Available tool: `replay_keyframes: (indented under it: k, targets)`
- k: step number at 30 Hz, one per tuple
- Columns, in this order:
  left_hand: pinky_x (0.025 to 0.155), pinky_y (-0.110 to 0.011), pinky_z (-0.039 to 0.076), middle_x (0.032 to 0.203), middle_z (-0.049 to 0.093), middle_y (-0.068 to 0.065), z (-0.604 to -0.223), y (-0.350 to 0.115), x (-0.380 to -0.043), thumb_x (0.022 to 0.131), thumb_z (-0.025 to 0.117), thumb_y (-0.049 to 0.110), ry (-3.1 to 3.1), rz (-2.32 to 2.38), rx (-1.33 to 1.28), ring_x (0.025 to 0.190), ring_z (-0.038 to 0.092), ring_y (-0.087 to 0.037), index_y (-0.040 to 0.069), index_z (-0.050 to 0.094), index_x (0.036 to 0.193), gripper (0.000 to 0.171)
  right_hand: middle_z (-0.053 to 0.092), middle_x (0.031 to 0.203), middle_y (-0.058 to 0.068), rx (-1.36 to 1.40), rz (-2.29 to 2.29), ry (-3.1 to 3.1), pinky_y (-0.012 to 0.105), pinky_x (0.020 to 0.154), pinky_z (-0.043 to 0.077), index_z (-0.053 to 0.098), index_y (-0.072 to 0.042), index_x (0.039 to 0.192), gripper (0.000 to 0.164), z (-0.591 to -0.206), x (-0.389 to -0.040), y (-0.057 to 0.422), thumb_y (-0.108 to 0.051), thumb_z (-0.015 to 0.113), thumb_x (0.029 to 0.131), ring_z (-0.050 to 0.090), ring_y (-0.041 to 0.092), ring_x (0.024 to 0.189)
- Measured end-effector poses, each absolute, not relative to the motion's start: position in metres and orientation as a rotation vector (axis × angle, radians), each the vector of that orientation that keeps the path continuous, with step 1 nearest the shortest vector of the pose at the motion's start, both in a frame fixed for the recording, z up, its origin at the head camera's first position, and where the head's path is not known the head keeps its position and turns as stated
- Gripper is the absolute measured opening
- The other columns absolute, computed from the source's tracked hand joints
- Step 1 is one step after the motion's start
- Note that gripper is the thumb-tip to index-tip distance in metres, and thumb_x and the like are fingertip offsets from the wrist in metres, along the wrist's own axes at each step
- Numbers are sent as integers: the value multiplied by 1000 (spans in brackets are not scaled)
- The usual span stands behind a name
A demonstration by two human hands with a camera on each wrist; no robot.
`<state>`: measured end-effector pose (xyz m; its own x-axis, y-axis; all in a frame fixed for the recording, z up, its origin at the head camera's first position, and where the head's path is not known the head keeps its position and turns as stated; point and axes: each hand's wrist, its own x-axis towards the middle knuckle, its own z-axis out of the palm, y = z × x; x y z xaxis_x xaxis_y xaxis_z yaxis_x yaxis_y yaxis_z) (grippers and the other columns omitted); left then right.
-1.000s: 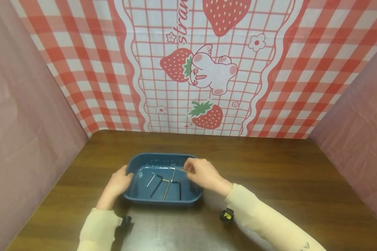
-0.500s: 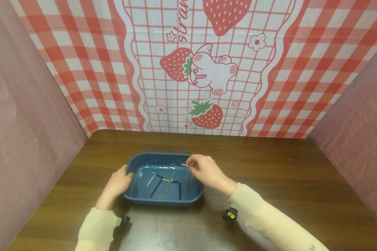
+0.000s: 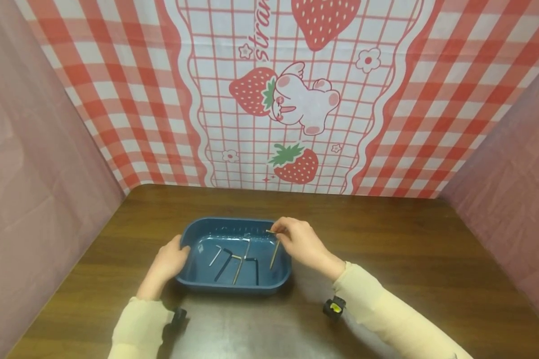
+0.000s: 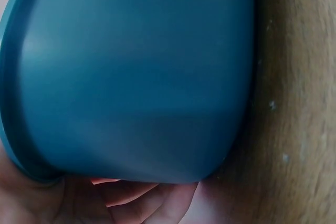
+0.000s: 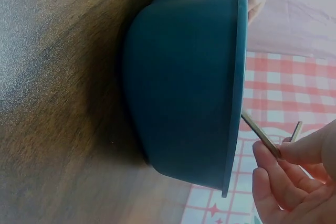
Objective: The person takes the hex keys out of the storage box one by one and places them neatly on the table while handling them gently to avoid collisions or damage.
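The right hand [image 3: 306, 244], its grip a narrow pinch, holds 1 brass-coloured hex key [image 3: 275, 255] over the right end of the blue tray [image 3: 233, 287]; the left hand [image 3: 168, 258] grips its left end; seemingly 1 is picked up, with 5 loose hex keys [image 3: 257, 274] lying inside

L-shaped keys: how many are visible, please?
6. In the tray, left to right: silver key, black key, gold key, second silver key, second black key. The right hand pinches a second gold key. It may hide others.
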<state>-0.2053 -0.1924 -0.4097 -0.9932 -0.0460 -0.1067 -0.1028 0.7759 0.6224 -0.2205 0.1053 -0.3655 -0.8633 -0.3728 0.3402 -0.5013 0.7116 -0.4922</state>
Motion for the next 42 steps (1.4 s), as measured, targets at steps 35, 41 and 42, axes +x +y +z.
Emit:
replay_keyframes:
  k: [35, 41, 42]
  targets:
    - [83, -54, 44, 120, 50, -32, -412, -194, -205, 92, 38, 15, 2893, 1018, -97, 104, 51, -47, -9, 43, 122, 39, 65, 86, 5, 593, 845, -2667, 31, 66, 47, 64, -6, 89, 14, -370, -225, 145, 2, 55, 83, 57, 14, 73]
    - [84, -54, 43, 121, 50, -32, -412, -194, -205, 92, 38, 15, 2890, 1022, -105, 106, 51, -47, -9, 43, 123, 40, 64, 85, 7, 545, 868, -2683, 32, 67, 46, 64, -5, 88, 14, -375, -228, 155, 2, 54, 82, 56, 15, 73]
    - [84, -54, 43, 121, 50, -32, -412, -194, -204, 92, 38, 15, 2889, 1025, -107, 106, 51, -47, -9, 43, 123, 40, 64, 85, 7, 533, 875, -2699, 32, 67, 45, 64, -5, 88, 14, -376, -228, 157, 1, 53, 82, 55, 16, 72]
